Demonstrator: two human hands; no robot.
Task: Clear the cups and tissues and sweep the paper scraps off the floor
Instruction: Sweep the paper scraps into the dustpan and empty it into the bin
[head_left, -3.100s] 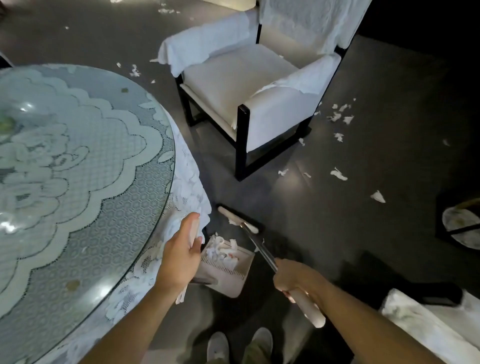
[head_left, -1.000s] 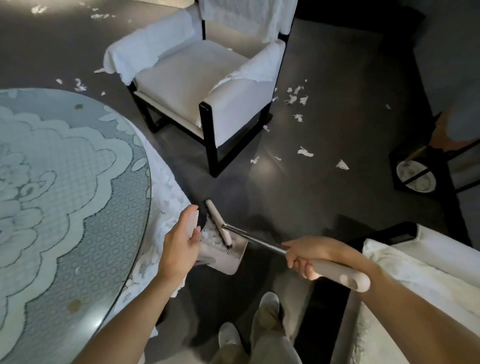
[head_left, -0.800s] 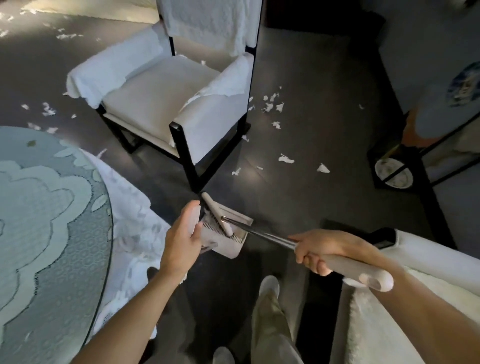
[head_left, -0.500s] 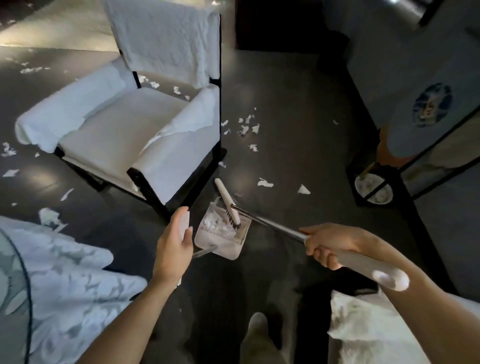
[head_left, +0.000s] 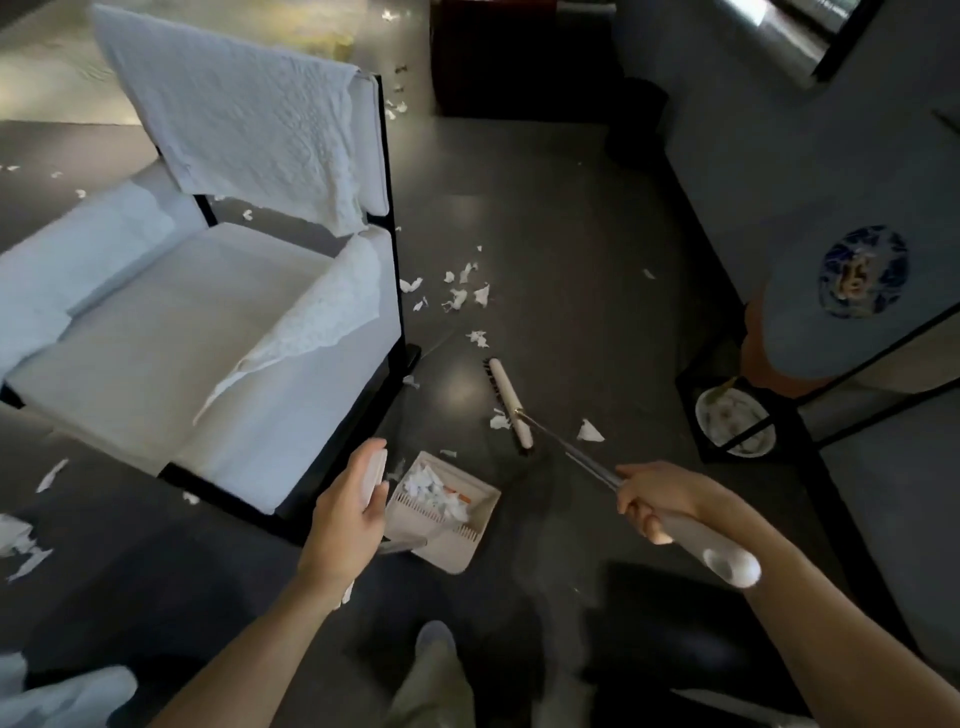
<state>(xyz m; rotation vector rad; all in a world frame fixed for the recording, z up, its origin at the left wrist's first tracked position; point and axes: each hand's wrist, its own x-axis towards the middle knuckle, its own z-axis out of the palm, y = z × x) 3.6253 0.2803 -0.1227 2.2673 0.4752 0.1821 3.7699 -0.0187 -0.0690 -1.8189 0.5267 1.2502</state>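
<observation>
White torn paper scraps (head_left: 463, 291) scattered, more heaped in dustpan (head_left: 447, 512)

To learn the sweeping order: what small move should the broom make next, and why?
Probably draw the broom head toward the dustpan: a paper scrap lies just beside the head on the dustpan's side, and the left hand holds the dustpan nearby.

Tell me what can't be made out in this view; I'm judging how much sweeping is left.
All in the head view:
Floor under the armchair: hidden by it; scraps there uncountable.
Handle of the dustpan: mostly covered by the left hand.
Orange bit among the paper scraps in it: too small to identify.
Round dish at right: dim and small; contents unclear.
White cloth bottom left: cut off by the edge.
</observation>
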